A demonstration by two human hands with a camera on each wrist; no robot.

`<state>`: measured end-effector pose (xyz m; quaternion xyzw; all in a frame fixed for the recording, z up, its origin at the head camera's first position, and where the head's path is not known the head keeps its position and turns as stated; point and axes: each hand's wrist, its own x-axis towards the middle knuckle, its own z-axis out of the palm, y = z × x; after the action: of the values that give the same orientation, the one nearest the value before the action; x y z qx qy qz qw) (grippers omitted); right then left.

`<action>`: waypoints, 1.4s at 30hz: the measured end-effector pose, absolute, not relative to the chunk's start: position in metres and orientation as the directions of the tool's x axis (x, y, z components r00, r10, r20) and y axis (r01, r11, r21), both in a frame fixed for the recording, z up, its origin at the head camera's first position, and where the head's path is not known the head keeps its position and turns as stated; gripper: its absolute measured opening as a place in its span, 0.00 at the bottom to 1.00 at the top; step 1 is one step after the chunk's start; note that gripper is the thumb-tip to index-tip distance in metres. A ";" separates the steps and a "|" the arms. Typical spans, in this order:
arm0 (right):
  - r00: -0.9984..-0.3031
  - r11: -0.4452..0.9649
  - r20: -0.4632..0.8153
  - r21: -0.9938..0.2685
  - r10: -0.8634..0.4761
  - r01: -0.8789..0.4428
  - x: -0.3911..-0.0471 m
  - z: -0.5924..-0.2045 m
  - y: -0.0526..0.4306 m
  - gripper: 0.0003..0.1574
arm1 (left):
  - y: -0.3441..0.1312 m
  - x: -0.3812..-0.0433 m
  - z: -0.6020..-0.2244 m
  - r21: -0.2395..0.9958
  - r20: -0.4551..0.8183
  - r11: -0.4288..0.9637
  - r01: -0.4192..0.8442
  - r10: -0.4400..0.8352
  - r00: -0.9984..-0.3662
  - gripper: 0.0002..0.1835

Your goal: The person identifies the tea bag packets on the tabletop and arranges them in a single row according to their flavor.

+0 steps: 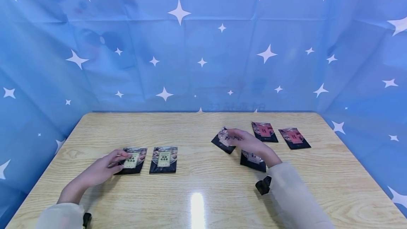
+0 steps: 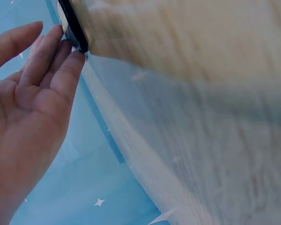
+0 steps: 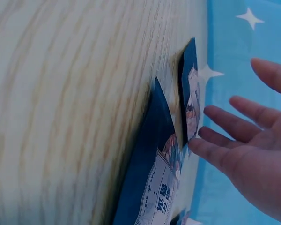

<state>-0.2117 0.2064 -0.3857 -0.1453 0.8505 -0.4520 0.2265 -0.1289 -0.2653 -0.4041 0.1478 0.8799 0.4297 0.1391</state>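
Note:
On the left, a black packet with a green label (image 1: 133, 160) lies flat under the fingertips of my left hand (image 1: 101, 168). In the left wrist view those fingers are nearly straight against the dark packet edge (image 2: 75, 28), with the thumb held apart. A second green-label packet (image 1: 163, 159) lies just to the right. My right hand (image 1: 251, 143) reaches over a pale-label packet (image 1: 222, 143), its fingers at that packet's right side. The right wrist view shows these fingers spread and loosely extended beside the packet (image 3: 191, 101). Another pale-label packet (image 1: 252, 162) lies partly beneath the hand.
Two packets with red labels, one (image 1: 264, 132) behind my right hand and one (image 1: 295, 139) farther right, lie on the wood-grain table (image 1: 197, 133). A blue curtain with white stars (image 1: 203, 45) hangs behind the table and along both sides.

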 end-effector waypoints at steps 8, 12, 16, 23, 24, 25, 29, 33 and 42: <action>-0.844 0.541 -0.231 -0.837 -0.485 -0.081 -0.214 -0.392 0.207 0.34 | -0.265 -0.128 -0.405 0.798 -0.128 0.588 0.132 0.378 -0.917 0.15; -0.839 0.539 -0.224 -0.837 -0.495 -0.095 -0.213 -0.394 0.206 0.33 | -0.265 -0.128 -0.405 0.793 -0.125 0.595 0.133 0.373 -0.920 0.15; -0.838 0.546 -0.229 -0.832 -0.495 -0.096 -0.212 -0.394 0.205 0.32 | -0.265 -0.127 -0.404 0.795 -0.127 0.592 0.130 0.372 -0.919 0.15; -0.823 0.521 -0.223 -0.847 -0.523 -0.102 -0.211 -0.395 0.203 0.31 | -0.265 -0.127 -0.404 0.800 -0.108 0.581 0.148 0.382 -0.918 0.15; -0.819 0.518 -0.223 -0.849 -0.528 -0.103 -0.211 -0.395 0.203 0.31 | -0.265 -0.127 -0.404 0.800 -0.103 0.580 0.152 0.384 -0.918 0.15; -0.816 0.513 -0.223 -0.852 -0.533 -0.102 -0.211 -0.395 0.202 0.31 | -0.265 -0.127 -0.404 0.798 -0.099 0.582 0.157 0.383 -0.918 0.15; -0.810 0.512 -0.221 -0.852 -0.543 -0.111 -0.211 -0.395 0.200 0.30 | -0.265 -0.128 -0.404 0.789 -0.093 0.593 0.165 0.380 -0.920 0.15; -0.805 0.501 -0.213 -0.857 -0.554 -0.119 -0.210 -0.394 0.195 0.30 | -0.265 -0.128 -0.403 0.789 -0.098 0.593 0.160 0.378 -0.920 0.15; -0.759 0.459 -0.213 -0.880 -0.615 -0.125 -0.209 -0.393 0.184 0.30 | -0.264 -0.128 -0.402 0.790 -0.104 0.594 0.155 0.378 -0.920 0.15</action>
<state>-0.2091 0.1845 -0.3928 -0.2274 0.8128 -0.4680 0.2619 -0.1279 -0.2638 -0.4021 0.1510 0.8829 0.4247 0.1317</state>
